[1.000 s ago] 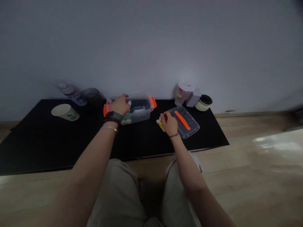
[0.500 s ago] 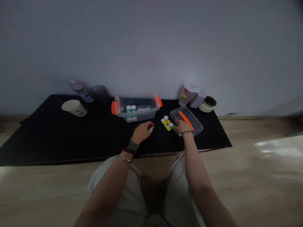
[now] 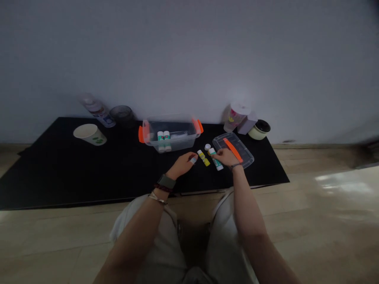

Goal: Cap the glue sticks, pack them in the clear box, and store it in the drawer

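My right hand (image 3: 226,156) is closed on a green-and-white glue stick (image 3: 218,164), its thumb and fingers along the near side. Left of that lies a yellow stick (image 3: 203,158) with a pale end, and a small white round piece (image 3: 207,147) sits just behind. My left hand (image 3: 182,164) hovers left of the yellow stick, fingers curled in, with a small white patch at the thumb; whether it is held or worn I cannot tell. Two more green-and-white sticks (image 3: 164,141) show side by side in the clear plastic box (image 3: 189,142) with orange latches.
The clear lid (image 3: 248,155) with an orange handle lies under and beside my right hand. Along the wall stand a spray can (image 3: 99,111), a dark cup (image 3: 122,115), a floral tumbler (image 3: 233,118), a pale box (image 3: 247,124) and a cream pot (image 3: 258,132). A paper cup (image 3: 91,135) is at left.
The glue stick at my right hand has turned more upright in view and shifted left. The yellow stick has moved slightly left. My left hand has come a little right, closer to it.
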{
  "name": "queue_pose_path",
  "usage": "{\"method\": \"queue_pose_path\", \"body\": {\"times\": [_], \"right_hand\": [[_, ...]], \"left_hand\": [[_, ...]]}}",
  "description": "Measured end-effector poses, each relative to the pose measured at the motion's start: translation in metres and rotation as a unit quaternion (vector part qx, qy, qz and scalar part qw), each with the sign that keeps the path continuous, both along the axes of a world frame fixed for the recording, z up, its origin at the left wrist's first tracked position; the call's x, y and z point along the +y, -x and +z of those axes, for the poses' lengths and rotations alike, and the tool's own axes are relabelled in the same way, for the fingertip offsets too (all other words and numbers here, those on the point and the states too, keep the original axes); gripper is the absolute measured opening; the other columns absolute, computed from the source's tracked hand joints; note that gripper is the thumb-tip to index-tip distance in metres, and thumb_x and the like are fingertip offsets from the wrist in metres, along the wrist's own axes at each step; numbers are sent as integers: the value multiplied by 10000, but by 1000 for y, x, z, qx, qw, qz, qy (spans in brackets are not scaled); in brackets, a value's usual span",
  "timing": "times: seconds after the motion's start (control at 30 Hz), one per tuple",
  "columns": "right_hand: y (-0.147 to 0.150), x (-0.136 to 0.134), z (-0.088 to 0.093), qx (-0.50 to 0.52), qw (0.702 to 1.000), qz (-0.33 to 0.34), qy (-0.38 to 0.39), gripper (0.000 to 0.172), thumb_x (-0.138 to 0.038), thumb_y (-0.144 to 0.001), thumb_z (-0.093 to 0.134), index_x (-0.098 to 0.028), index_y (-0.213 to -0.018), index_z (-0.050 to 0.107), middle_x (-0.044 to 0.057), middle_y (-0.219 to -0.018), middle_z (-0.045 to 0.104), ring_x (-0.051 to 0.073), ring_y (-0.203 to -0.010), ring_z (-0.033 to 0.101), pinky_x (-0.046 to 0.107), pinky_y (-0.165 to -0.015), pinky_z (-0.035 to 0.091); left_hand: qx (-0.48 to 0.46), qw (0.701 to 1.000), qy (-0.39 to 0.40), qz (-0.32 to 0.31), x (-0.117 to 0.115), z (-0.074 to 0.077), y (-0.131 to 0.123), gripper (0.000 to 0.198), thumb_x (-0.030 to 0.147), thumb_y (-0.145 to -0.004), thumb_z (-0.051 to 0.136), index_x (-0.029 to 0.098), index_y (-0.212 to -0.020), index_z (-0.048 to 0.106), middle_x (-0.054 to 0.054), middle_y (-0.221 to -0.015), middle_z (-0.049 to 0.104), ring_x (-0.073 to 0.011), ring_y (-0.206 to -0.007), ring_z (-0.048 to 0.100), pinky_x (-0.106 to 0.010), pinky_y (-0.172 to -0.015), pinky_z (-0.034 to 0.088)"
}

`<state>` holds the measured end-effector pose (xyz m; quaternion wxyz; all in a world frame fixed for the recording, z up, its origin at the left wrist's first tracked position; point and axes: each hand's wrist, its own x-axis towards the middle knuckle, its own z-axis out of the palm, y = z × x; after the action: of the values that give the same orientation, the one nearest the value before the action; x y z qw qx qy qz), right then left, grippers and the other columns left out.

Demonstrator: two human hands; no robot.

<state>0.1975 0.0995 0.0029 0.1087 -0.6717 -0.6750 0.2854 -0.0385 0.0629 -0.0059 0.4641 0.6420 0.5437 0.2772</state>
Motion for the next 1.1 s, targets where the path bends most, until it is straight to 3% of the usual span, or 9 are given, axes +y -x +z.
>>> {"method": "queue_pose_path", "body": {"times": [0.13,0.27,0.33,0.4,0.47,0.53,0.63,0.9,1.1], "right_hand": [[29,-4,-3,238,969,42,-43,502,-664,-760,606,-165,-700,614,-24,-597,536,113,-577,472,236,-547,342],[51,-4,-7,359,928,97,6,577,-715,-839,459,-170,-826,648,-3,-639,571,117,-542,462,247,-529,354],[50,1,-9,310,948,55,-45,543,-635,-919,389,-171,-908,670,23,-701,607,134,-570,493,263,-562,379],[45,7,-14,179,975,2,-134,422,-507,-951,434,-168,-992,681,63,-828,648,172,-714,563,287,-666,419],[42,12,-20,28,980,-17,-195,330,-415,-930,530,-160,-1078,678,112,-1005,657,228,-932,576,321,-800,428],[45,15,-27,-79,975,-9,-210,359,-402,-903,593,-157,-1157,660,149,-1149,622,278,-1079,526,358,-877,412],[52,15,-36,-157,968,-3,-197,384,-400,-892,612,-158,-1188,643,177,-1208,586,316,-1131,477,400,-893,397],[52,18,-42,-138,971,-12,-193,238,-242,-896,545,-172,-1110,620,168,-1148,641,326,-1118,492,443,-913,372],[49,26,-36,67,974,-23,-216,263,-281,-836,610,-179,-1078,601,102,-1053,677,261,-1003,592,399,-900,434]], "left_hand": [[-181,973,142,-9,-5,4,-12,482,588,-853,581,174,-1095,627,-102,-1109,701,-224,-945,690,-323,-782,529],[-279,941,182,53,-9,9,-19,487,577,-842,645,179,-1117,585,-61,-902,713,-193,-818,701,-318,-760,542],[-278,939,180,94,-9,10,-20,425,539,-854,658,167,-1039,567,-20,-746,674,-160,-689,679,-284,-689,540],[-271,939,178,111,-8,11,-20,377,516,-871,651,165,-958,543,14,-646,621,-127,-589,636,-249,-625,527],[-267,940,180,111,-8,12,-19,356,503,-884,640,167,-930,530,36,-602,586,-101,-530,594,-230,-593,520],[-261,943,177,106,-8,12,-19,343,490,-891,636,166,-936,530,46,-593,569,-87,-509,567,-223,-586,522],[-243,950,168,99,-7,8,-18,330,465,-884,651,164,-918,519,54,-593,552,-79,-509,548,-225,-585,524],[-144,972,165,85,-2,-13,-15,282,389,-857,680,177,-876,494,57,-582,555,-93,-510,549,-214,-546,483],[-98,985,118,74,-4,-18,-11,248,402,-882,610,190,-885,481,47,-611,562,-99,-524,556,-204,-537,439]]}}
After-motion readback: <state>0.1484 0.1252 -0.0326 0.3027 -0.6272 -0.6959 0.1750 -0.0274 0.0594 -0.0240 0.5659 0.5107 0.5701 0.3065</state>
